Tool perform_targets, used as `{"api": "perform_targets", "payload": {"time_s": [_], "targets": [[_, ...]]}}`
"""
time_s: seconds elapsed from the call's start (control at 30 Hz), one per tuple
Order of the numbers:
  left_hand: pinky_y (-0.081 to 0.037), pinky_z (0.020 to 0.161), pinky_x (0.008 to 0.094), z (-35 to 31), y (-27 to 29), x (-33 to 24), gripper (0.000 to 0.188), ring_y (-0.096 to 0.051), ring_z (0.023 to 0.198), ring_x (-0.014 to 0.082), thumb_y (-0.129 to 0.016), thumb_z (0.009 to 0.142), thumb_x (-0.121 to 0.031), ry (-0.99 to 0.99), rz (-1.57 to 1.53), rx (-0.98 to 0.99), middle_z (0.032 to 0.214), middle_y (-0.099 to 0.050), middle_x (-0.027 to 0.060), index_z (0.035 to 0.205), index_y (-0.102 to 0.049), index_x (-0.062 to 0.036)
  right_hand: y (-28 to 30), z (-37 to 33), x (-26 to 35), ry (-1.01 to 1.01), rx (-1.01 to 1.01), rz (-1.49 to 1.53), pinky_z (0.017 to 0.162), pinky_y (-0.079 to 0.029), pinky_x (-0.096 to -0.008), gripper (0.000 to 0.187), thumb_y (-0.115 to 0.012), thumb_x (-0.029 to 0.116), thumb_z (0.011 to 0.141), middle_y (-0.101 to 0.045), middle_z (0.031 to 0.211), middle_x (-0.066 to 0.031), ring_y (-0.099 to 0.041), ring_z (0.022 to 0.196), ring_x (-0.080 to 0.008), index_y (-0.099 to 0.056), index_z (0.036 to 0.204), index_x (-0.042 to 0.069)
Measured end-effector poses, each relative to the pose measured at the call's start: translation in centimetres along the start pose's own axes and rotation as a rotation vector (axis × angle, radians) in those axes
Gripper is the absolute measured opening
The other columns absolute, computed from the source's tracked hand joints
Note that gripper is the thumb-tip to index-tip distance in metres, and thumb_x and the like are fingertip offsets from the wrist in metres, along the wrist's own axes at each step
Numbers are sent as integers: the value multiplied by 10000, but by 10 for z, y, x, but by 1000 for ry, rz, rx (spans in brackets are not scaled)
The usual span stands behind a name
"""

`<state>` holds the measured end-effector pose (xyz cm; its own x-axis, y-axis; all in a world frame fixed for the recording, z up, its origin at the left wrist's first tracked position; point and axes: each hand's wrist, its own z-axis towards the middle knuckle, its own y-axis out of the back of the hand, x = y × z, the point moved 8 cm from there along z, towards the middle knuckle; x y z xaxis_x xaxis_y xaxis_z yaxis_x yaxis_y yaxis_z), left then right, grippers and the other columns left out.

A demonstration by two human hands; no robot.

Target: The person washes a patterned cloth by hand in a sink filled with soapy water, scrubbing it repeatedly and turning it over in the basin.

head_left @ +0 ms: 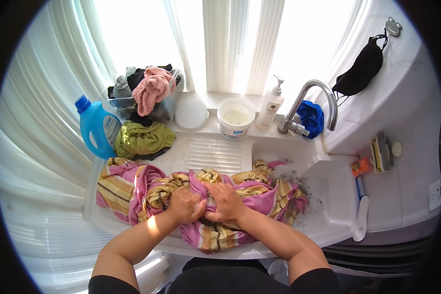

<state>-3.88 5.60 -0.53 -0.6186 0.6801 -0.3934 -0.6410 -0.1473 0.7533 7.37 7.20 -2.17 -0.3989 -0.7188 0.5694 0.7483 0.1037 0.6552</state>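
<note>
A large wet striped cloth [120, 193], pink, yellow and brown, lies bunched across the white laundry sink [335, 193]. In its middle my left hand [184, 205] is closed on a gathered fold. Close beside it, my right hand [224, 202] grips the same fabric with curled fingers, and some foam shows on my hands. Behind the cloth is the ribbed washboard part [215, 156] of the sink. The cloth's right end hangs into the basin, where grey suds [308, 188] float.
Along the back stand a blue detergent bottle [97, 128], a clear bin [174, 100] of clothes, a green garment [144, 139], a white lid [191, 114], a white tub [235, 117] and a pump bottle [270, 105]. A curved faucet [330, 103] rises at the right. A white brush [360, 220] hangs at the right rim.
</note>
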Motion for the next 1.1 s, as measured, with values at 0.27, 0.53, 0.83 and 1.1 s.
{"api": "perform_targets", "payload": {"time_s": [0.27, 0.53, 0.83, 1.1], "targets": [[-332, 983, 521, 49, -46, 109, 647, -584, 1053, 366, -612, 805, -580, 652, 302, 375, 1067, -659, 174, 1216, -588, -80, -30, 38, -105, -484, 292, -125, 883, -469, -455, 663, -681, 507, 647, -599, 1151, -265, -570, 1078, -402, -609, 1122, 50], [-326, 1001, 487, -1, 6, -28, 383, -551, 953, 332, -701, 782, -448, -34, 101, -166, 914, -604, 126, 865, -651, -77, 22, -40, 24, 142, -123, -257, 890, -404, -503, 515, -763, 378, 672, -571, 999, -155, -577, 954, -325, -568, 1012, 44], [-363, 829, 607, 75, -51, 99, 481, -623, 871, 342, -553, 857, -562, 437, 623, -142, 901, -678, 146, 892, -686, -102, -6, 41, -118, -583, 189, -198, 873, -466, -492, 555, -639, 369, 779, -642, 1069, -230, -618, 1002, -367, -535, 1240, 80], [-322, 990, 526, -5, 7, -36, 486, -510, 1058, 331, -704, 746, -524, -55, 160, -129, 1042, -577, 108, 931, -650, -77, 21, -65, 27, 121, -70, -343, 1044, -249, -633, 802, -725, 517, 687, -436, 1353, -199, -418, 1268, -386, -446, 1296, 75]]}}
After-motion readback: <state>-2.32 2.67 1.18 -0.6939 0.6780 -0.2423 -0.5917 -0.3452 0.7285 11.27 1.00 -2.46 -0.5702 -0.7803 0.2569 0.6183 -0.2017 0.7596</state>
